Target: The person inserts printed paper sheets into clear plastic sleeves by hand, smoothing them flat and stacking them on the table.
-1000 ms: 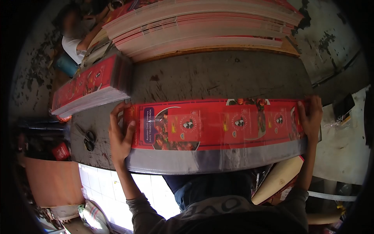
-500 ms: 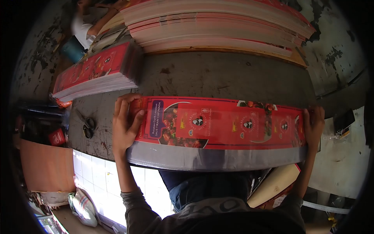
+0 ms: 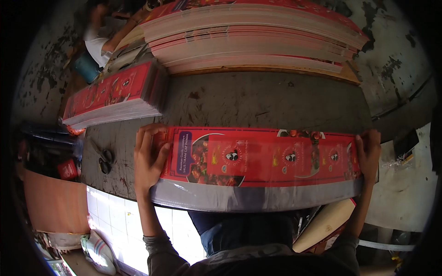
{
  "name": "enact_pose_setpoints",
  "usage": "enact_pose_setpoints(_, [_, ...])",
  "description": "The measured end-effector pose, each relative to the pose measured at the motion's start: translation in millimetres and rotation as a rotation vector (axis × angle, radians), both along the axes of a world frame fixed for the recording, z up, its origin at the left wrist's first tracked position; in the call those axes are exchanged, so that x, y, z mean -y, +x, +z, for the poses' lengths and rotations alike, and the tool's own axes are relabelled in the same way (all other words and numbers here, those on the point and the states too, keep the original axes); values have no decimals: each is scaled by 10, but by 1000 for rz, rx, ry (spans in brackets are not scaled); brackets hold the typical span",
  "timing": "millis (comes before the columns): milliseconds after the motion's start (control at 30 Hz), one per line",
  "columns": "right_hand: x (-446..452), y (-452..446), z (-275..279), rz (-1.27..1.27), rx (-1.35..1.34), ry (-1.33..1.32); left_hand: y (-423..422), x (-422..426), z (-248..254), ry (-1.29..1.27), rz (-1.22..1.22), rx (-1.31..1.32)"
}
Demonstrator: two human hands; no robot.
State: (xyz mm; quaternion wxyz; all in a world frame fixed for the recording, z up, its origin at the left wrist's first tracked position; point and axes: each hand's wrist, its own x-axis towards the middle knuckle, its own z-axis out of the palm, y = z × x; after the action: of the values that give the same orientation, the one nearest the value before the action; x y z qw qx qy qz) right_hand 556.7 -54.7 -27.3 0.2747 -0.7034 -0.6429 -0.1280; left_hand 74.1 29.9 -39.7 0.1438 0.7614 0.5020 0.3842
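A long red printed panel with panda logos and food pictures lies along the near edge of the table. Glossy clear plastic covers it, and a greyish band runs along its front; whether it is one sheet or a stack I cannot tell. My left hand grips its left end, thumb on top and fingers round the far corner. At the opposite end my right hand holds the right edge, thumb over the top and other fingers partly hidden.
Black-handled scissors lie left of my left hand. A plastic-wrapped red pile sits at the table's left. Tall stacks of red printed sheets stand at the back. Another person's arm shows at the upper left.
The whole view has shifted, so the table and the panel appear slightly lower. Both hands keep their hold on the panel's ends.
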Motion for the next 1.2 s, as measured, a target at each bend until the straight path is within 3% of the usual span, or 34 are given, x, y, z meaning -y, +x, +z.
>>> enact_pose_setpoints(1200, [2,47,-11,3,-1,-52,-12,30,27,-15,68,0])
